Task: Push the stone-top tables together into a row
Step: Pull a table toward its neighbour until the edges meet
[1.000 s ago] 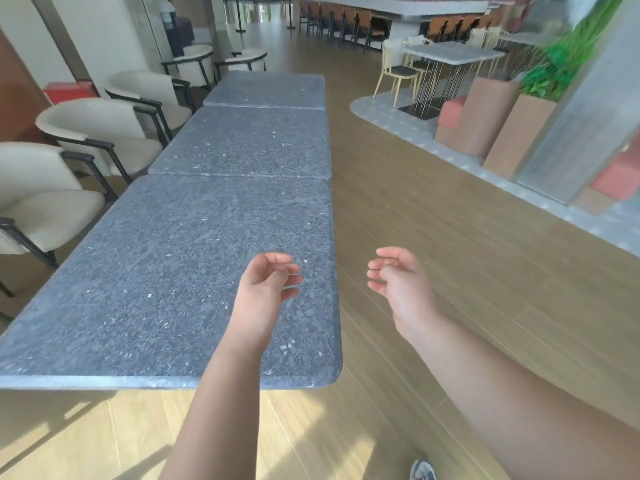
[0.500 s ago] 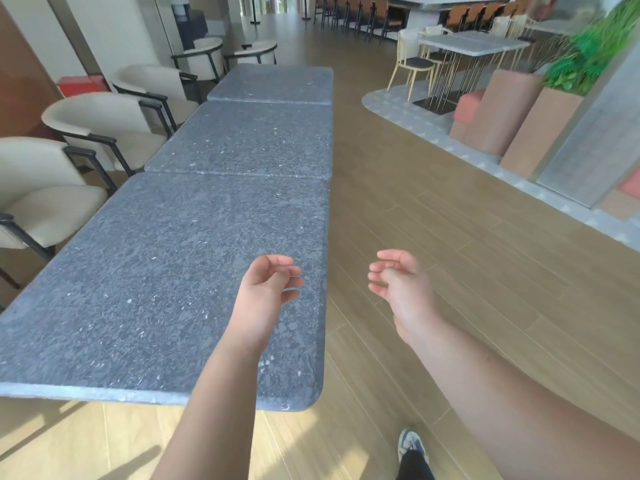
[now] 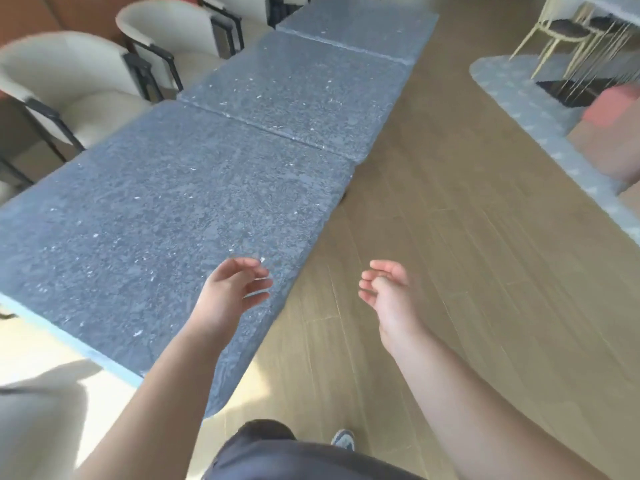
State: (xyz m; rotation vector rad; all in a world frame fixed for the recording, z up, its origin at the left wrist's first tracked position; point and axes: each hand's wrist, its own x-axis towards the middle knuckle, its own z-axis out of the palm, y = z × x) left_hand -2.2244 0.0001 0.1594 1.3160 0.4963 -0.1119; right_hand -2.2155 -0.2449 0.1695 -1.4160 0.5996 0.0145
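Observation:
Three grey speckled stone-top tables stand end to end in a row running away from me to the upper right. The nearest table (image 3: pixel 166 220) touches the middle table (image 3: pixel 298 91) along a thin seam, and the far table (image 3: pixel 363 26) sits behind that. My left hand (image 3: pixel 230 294) hovers above the near table's right front corner, fingers loosely curled and holding nothing. My right hand (image 3: pixel 388 289) hangs over the wooden floor to the right of the table, also loosely curled and empty. Neither hand touches a table.
Cream armchairs (image 3: pixel 72 84) with black frames line the row's left side. Wooden floor (image 3: pixel 450 220) stretches along the right. A grey raised platform (image 3: pixel 540 119) with a pale chair (image 3: pixel 561 32) and planters lies at the upper right. My shoe (image 3: pixel 343 439) shows below.
The view has swung and tilted left and down, so the table row now runs diagonally. Both hands keep the same loosely curled pose, held in front of me.

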